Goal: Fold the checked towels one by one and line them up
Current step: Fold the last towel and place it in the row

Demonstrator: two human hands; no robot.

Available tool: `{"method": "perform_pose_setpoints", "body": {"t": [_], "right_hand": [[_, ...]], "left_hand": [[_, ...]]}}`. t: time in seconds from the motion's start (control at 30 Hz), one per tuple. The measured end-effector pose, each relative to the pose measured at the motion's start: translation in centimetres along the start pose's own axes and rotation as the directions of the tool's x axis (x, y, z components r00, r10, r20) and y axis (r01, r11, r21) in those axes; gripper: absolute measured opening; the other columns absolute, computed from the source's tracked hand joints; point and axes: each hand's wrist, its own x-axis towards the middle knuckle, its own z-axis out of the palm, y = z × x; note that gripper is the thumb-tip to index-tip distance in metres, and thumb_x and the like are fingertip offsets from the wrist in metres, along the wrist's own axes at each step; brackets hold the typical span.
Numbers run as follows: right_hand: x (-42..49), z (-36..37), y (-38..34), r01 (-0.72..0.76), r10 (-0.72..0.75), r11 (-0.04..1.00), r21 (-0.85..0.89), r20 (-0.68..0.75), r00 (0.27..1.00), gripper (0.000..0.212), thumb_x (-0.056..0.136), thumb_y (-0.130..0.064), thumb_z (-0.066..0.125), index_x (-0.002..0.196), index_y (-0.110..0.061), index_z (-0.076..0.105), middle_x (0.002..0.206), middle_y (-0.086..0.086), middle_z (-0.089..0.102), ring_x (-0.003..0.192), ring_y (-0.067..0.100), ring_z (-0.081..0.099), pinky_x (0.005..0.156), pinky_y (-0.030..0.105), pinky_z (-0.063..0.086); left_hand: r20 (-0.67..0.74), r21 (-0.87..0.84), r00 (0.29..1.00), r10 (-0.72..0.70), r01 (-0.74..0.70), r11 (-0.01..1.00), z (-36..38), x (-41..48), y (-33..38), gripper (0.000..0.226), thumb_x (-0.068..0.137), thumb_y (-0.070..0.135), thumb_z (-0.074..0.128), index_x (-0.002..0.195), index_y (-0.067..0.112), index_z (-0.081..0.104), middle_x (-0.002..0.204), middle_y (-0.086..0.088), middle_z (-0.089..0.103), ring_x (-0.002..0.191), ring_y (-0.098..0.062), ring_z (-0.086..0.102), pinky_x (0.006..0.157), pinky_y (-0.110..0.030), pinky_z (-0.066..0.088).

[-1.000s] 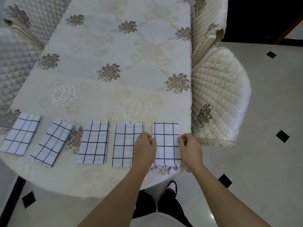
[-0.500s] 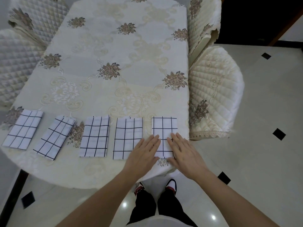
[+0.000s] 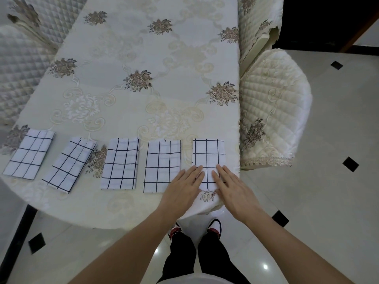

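No legible text or labels anywhere.

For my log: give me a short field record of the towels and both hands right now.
folded towels: five in a row along the near edge of the table
rightmost towel: under the fingers of both hands
second towel from left: skewed out of line
left hand: flat, fingers straight, fingertips on rightmost towel
right hand: flat, same towel

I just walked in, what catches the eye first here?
A row of five folded checked towels lies along the near edge of the flowered tablecloth. Both the left hand and the right hand press flat on the rightmost towel, near the table's corner. The second towel from the left lies askew.
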Motion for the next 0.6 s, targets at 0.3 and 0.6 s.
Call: {"method": "perform_pose_setpoints", "body": {"t": [0.3,0.6], "right_hand": [[0.6,0.4,0.4,-0.016,0.016,1.000,0.012,-0.014,1.000,0.057,0.103,-0.035,0.021,0.154,-0.011,0.029,0.163,0.012,0.023,0.150,0.027,0.025,0.112,0.041,0.042],[2.2,-1.8,-3.8,0.125,-0.105,0.990,0.061,-0.260,0.960,0.049,0.095,-0.035,0.051,0.137,-0.009,0.053,0.143,0.015,0.052,0.135,0.032,0.048,0.109,0.049,0.043]], "left_hand": [[0.049,0.004,0.999,-0.012,0.012,1.000,-0.2,0.8,-0.1,0.055,0.100,0.035,0.041,0.148,0.008,0.042,0.159,-0.009,0.035,0.146,-0.025,0.034,0.116,-0.045,0.036],[0.017,0.017,0.992,-0.122,0.121,0.992,-3.9,-3.9,-5.7,0.063,0.096,0.038,0.060,0.146,0.004,0.045,0.153,-0.013,0.043,0.142,-0.028,0.041,0.116,-0.046,0.036]]}}
